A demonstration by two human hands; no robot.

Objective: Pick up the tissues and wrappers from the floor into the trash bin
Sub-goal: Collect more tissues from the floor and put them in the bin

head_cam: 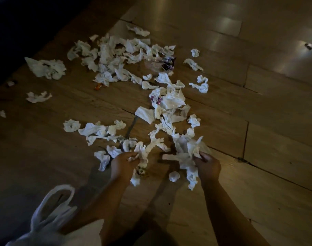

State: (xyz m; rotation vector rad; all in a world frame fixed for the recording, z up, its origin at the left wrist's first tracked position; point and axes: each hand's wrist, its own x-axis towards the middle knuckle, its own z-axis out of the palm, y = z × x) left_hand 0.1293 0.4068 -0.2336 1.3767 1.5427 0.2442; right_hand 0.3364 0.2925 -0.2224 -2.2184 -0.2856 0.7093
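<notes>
Several crumpled white tissues (pixel 114 55) lie scattered over the wooden floor, with a few wrappers among them: a purple one (pixel 156 99), an orange one (pixel 98 86) and a clear plastic piece (pixel 157 63). My left hand (pixel 122 165) grips a bunch of tissues (pixel 142 152) low in the view. My right hand (pixel 207 165) grips another bunch of tissues (pixel 186 153). A gold wrapper (pixel 141 171) lies just under the left hand's bunch. No trash bin shows.
A white plastic bag with loop handles (pixel 52 210) sits at the bottom left beside my left forearm. A small dark object (pixel 308 46) lies far right on the floor. The far left edge is dark.
</notes>
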